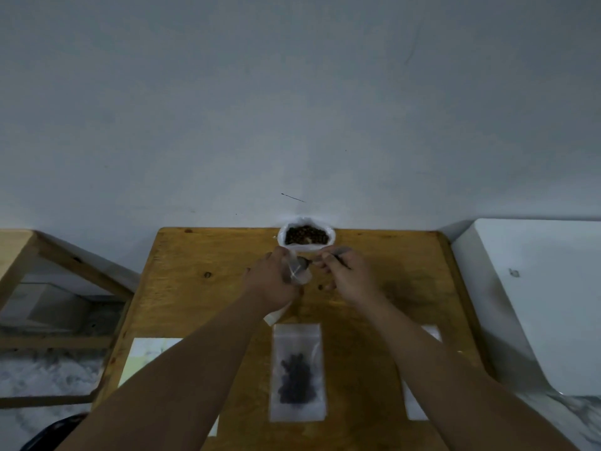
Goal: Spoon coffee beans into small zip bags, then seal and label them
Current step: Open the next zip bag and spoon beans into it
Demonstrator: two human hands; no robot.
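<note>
- Wooden table [201,307] against a grey wall [292,109].
- Left hand [273,281] grips a small zip bag [297,271].
- Right hand [349,275] pinches a spoon [305,262] at the bag mouth.
- Filled bag [297,372] lies nearer.

Wall [292,109]: grey, behind the table's far edge.
Wooden frame [65,268]: off the table's left edge.
White slab [536,288]: off the right edge.

Both forearms were bare up to the frame's lower edge, with no sleeve showing. The left hand [271,281] and right hand [346,273] were bare too, ungloved and without rings.
</note>
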